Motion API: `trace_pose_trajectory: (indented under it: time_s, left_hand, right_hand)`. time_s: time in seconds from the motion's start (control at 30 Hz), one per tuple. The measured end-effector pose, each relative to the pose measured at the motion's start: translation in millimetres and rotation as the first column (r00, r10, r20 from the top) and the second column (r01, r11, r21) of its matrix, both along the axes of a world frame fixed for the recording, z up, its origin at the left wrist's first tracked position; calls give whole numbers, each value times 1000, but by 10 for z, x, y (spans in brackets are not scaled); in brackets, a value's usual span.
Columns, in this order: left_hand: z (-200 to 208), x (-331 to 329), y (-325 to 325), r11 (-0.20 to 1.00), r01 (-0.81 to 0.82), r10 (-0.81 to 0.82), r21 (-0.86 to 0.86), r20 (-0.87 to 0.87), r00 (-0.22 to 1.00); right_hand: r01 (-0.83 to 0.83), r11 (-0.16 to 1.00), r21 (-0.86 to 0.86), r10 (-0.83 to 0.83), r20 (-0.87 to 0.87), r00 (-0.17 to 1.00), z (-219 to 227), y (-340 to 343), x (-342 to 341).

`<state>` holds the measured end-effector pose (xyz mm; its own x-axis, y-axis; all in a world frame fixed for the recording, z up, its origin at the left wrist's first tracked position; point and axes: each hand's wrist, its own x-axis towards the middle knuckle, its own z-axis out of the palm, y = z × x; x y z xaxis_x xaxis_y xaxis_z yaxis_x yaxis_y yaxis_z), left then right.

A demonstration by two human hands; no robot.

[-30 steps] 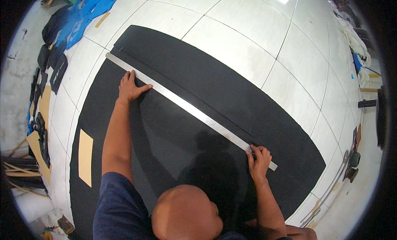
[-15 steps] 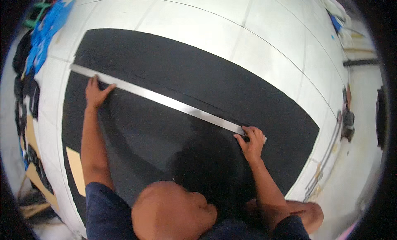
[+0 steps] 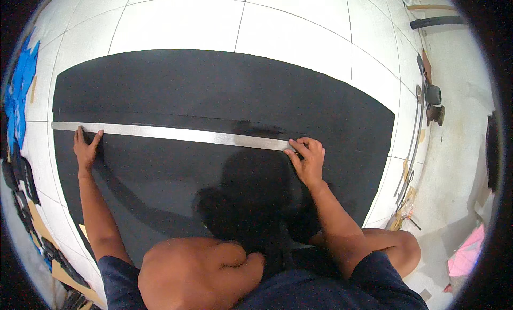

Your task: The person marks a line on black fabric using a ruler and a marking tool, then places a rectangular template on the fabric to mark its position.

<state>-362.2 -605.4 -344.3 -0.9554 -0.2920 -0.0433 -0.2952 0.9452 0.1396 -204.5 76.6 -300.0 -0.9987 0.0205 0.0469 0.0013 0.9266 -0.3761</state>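
A long metal ruler (image 3: 181, 134), a flat silver strip, lies across a large black sheet (image 3: 214, 85) on the floor. Its left end reaches the sheet's left edge. My left hand (image 3: 85, 152) has its thumb and fingers spread, with the tips against the ruler's lower edge near that end. Around the ruler's right end, my right hand (image 3: 307, 159) is closed, thumb below and fingers bent over the top. Whether anything small is also inside that hand cannot be made out. A faint line runs along the sheet just beyond the ruler.
White floor tiles (image 3: 181, 24) surround the sheet. Blue material (image 3: 20, 99) and dark scraps lie at the far left. Thin rods (image 3: 414, 144), scissors (image 3: 407, 177) and a dark roll (image 3: 435, 22) lie along the right side. Pink material (image 3: 466, 254) is at lower right.
The view has turned, so the sheet and ruler appear more level and further left. Both hands remain at the same ends of the ruler.
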Motion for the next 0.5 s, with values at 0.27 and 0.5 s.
trace_pose_trajectory:
  time_s: [0.27, 0.5]
  left_hand:
    - [56, 12, -10, 999, -22, 22, 30, 8, 1000]
    - [149, -17, 308, 995, -13, 11, 102, 17, 1000]
  right_hand:
    - [51, 998, -34, -49, 62, 997, 6, 6, -63]
    - [-4, 998, -67, 7, 46, 999, 14, 167, -111]
